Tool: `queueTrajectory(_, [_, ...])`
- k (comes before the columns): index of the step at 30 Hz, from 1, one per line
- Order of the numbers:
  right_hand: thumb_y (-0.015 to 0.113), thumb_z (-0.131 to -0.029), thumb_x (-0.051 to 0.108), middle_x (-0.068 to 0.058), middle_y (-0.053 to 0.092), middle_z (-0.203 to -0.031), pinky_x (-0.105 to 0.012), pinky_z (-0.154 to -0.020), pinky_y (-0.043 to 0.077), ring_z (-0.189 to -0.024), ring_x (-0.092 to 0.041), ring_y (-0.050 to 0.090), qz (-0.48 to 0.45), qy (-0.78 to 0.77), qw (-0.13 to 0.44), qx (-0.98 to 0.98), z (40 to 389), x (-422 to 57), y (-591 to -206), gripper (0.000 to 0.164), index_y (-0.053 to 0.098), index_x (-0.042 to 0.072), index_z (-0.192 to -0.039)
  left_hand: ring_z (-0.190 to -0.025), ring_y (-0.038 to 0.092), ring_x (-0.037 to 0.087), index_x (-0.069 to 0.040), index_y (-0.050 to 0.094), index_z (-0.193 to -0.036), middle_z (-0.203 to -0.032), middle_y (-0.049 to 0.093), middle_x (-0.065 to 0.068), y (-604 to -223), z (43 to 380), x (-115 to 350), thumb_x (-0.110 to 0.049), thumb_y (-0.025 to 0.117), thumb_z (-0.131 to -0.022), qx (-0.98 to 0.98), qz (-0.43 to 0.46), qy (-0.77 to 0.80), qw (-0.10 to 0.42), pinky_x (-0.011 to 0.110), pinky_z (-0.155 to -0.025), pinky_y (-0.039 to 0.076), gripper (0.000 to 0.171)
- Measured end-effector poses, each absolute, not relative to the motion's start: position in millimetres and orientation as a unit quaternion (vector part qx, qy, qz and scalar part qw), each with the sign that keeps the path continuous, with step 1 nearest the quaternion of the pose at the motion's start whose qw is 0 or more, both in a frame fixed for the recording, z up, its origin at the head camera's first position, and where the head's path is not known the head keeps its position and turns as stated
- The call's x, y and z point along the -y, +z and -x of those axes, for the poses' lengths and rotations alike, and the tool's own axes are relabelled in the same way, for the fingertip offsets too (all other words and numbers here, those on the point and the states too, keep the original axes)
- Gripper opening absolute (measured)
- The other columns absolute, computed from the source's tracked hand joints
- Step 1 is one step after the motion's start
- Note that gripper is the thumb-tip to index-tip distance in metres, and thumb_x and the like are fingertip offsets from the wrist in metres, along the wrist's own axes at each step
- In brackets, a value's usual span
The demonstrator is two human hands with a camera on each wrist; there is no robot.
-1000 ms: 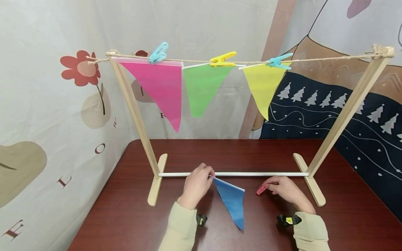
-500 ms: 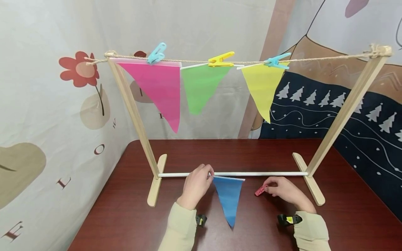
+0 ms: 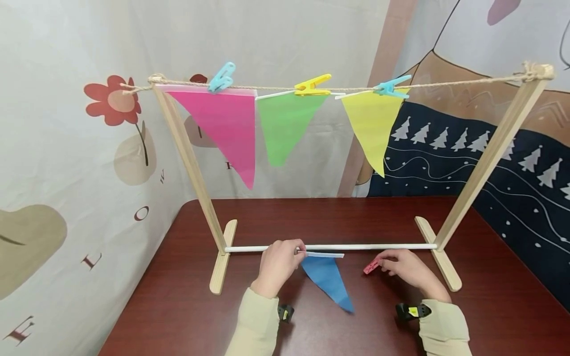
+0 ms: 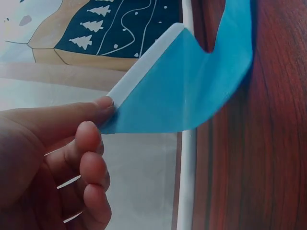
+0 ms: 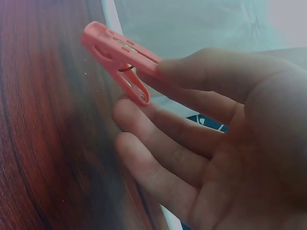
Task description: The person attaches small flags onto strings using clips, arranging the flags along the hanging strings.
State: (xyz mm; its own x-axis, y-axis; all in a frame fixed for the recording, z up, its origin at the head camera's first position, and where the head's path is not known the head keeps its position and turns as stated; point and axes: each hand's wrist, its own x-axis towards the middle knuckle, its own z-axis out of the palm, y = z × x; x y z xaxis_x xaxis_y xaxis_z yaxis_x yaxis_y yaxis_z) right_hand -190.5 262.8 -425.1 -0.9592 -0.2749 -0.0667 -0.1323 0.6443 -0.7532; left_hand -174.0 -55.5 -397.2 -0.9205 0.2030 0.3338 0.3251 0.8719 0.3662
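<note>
My left hand [image 3: 280, 262] pinches one end of the white top strip of a blue triangular flag [image 3: 328, 279]. In the left wrist view the thumb and fingertip grip the corner of the blue flag [image 4: 158, 96], and its cloth bends away to the upper right. My right hand [image 3: 407, 269] is to the right of the flag and holds a red clothespin [image 3: 371, 266]. Seen in the right wrist view, the thumb lies on one handle of the clothespin [image 5: 117, 52] with fingers at the other, and its jaws point away from the palm.
Behind the hands a wooden stand [image 3: 490, 158] with a white crossbar [image 3: 365, 246] stands on the brown table [image 3: 311, 217]. From its rope [image 3: 463, 83] hang a pink flag [image 3: 227, 128], a green flag [image 3: 287, 123] and a yellow flag [image 3: 371, 123], each with a clothespin.
The blue flag has swung about: its tip went left, then to the right and up, and its top strip is now almost level. Both hands stay nearly in place, still holding flag and clothespin.
</note>
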Motion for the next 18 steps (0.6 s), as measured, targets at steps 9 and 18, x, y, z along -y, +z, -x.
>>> queueTrajectory(9, [0.059,-0.085,0.018,-0.004,0.063,-0.082,-0.029,-0.060,0.048,-0.069,-0.017,0.059,0.097,-0.409,0.071,-0.905,191.0,-263.0,-427.3,0.022,0.063,0.006,-0.103,-0.054,0.047,0.005,-0.027,0.070,-0.077,-0.068,0.052,-0.013,-399.4,173.3,56.4,-0.027,0.066,-0.078,0.959,0.142,-0.193,0.153,0.020,-0.044,0.036,0.004])
queueTrajectory(18, [0.060,-0.085,0.018,-0.006,0.063,-0.081,-0.027,-0.060,0.049,-0.069,-0.017,0.058,0.098,-0.411,0.051,-0.905,193.1,-263.3,-427.4,0.022,0.062,0.006,-0.103,-0.054,0.047,0.006,-0.025,0.070,-0.078,-0.070,0.053,-0.010,-398.2,172.7,55.9,-0.027,0.066,-0.078,0.959,0.137,-0.194,0.155,0.021,-0.045,0.036,0.004])
